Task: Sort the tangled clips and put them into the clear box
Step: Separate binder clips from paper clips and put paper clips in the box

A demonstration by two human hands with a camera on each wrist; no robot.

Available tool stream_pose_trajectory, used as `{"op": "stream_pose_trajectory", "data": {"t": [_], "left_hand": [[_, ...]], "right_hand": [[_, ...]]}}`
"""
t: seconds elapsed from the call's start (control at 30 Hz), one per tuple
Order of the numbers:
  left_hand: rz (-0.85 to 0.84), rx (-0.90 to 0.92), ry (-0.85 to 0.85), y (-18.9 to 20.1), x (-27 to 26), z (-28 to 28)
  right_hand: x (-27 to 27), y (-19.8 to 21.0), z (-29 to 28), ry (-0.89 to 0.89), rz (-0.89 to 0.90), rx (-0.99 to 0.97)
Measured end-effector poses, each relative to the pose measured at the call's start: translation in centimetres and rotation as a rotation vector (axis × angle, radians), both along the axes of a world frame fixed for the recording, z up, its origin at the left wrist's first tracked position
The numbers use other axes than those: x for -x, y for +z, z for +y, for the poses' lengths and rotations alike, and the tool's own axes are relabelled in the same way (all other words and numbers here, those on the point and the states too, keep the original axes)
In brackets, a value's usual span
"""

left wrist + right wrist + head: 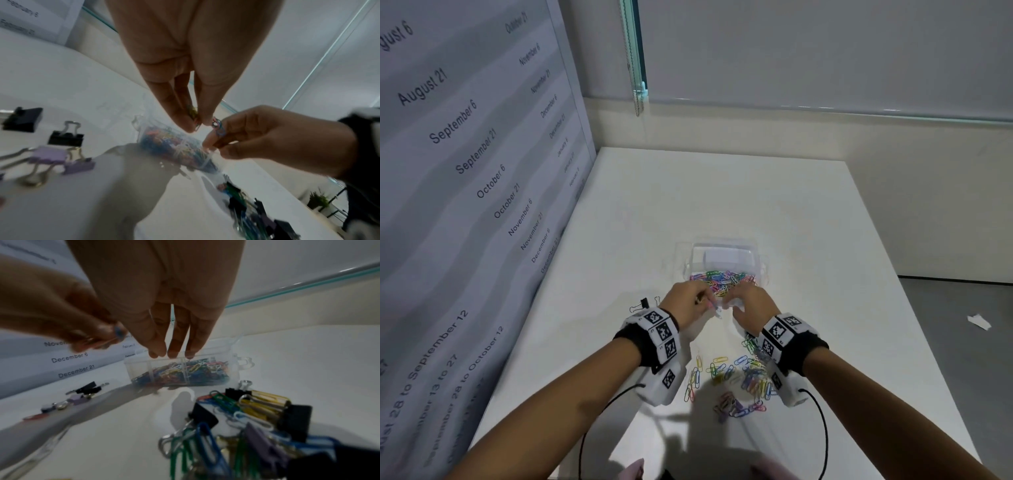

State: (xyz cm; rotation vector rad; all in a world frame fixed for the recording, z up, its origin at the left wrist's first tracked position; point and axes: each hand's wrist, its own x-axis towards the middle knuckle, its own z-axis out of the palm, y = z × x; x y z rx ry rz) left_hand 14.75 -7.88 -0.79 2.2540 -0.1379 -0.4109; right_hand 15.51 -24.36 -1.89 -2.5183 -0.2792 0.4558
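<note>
The clear box (722,247) stands mid-table with a heap of coloured paper clips inside; its wall (137,369) also shows in the right wrist view. My left hand (705,303) hovers at the box's near left corner. There its thumb and fingers (185,123) pinch a small tangle of clips (217,128) that hangs below them. My right hand (170,353) is beside it, fingers pointing down with their tips at the box's near rim, and I see nothing between them. A loose pile of tangled clips (739,377) lies under my right wrist.
Black and purple binder clips (65,138) lie to the left of the box. More binder clips are mixed into the near pile (294,418). A printed wall panel (465,171) borders the white table (722,198) on the left. A paper scrap (978,322) lies on the floor.
</note>
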Motion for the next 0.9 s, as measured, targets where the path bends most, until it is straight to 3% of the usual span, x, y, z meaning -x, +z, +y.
{"op": "stream_pose_trajectory", "data": {"t": [0.3,0.47,0.67,0.9], "left_hand": [[0.016,-0.006,0.122,-0.8,-2.1,-1.0],[0.062,-0.053,0.051,-1.2,-1.3,-0.5],[-0.037,0.062,0.086,-0.7,2.0,2.6],[0.024,-0.131,0.099,-2.9,5.9,8.7]], "right_hand": [[2.7,0.0,-0.4,0.019,-0.060,-0.154],[3.1,-0.3,-0.9,0.024,-0.052,-0.143],[3.3,-0.4,-1.1,0.040,-0.114,-0.130],[4.6,-1.1,-0.6,0.226,0.121,0.067]]}}
